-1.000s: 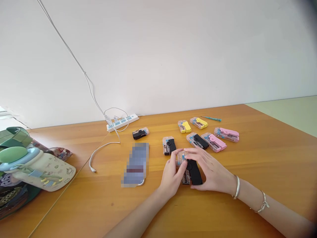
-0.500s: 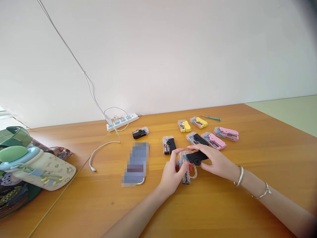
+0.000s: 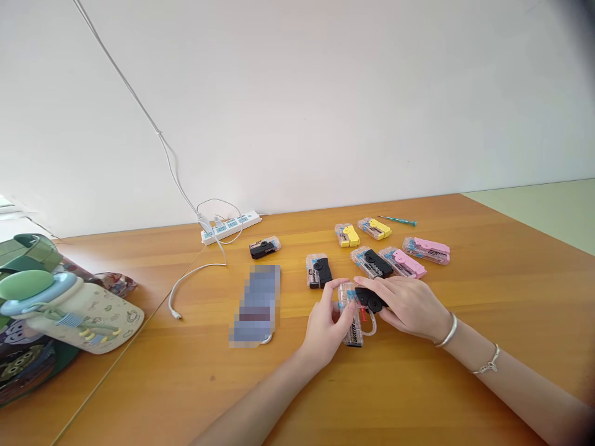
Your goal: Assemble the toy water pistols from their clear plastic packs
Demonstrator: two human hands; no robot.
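Note:
A folding toy water gun (image 3: 352, 325) with a clear body, black hinged part, red trigger and clear loop guard is opened out between my hands, near the table's middle. My left hand (image 3: 325, 328) is closed around the clear body, thumb on the near face and index finger over its top. My right hand (image 3: 409, 306) wraps over the black part, covering most of it. Just beyond lie a folded black water gun (image 3: 371, 262) and a pink one (image 3: 402, 262). Another black one (image 3: 318, 271) rests beyond my left hand.
Farther back are two yellow water guns (image 3: 348, 235), another pink one (image 3: 426, 250), a black one (image 3: 264, 247) and a thin teal screwdriver (image 3: 398, 220). A blurred phone (image 3: 256, 303), power strip (image 3: 231, 228), white cable (image 3: 186, 277) and bottle (image 3: 93, 313) occupy the left.
My right hand has turned and closed further over the black part, so less of it shows. My left hand keeps its hold on the clear body, which has shifted slightly rightward.

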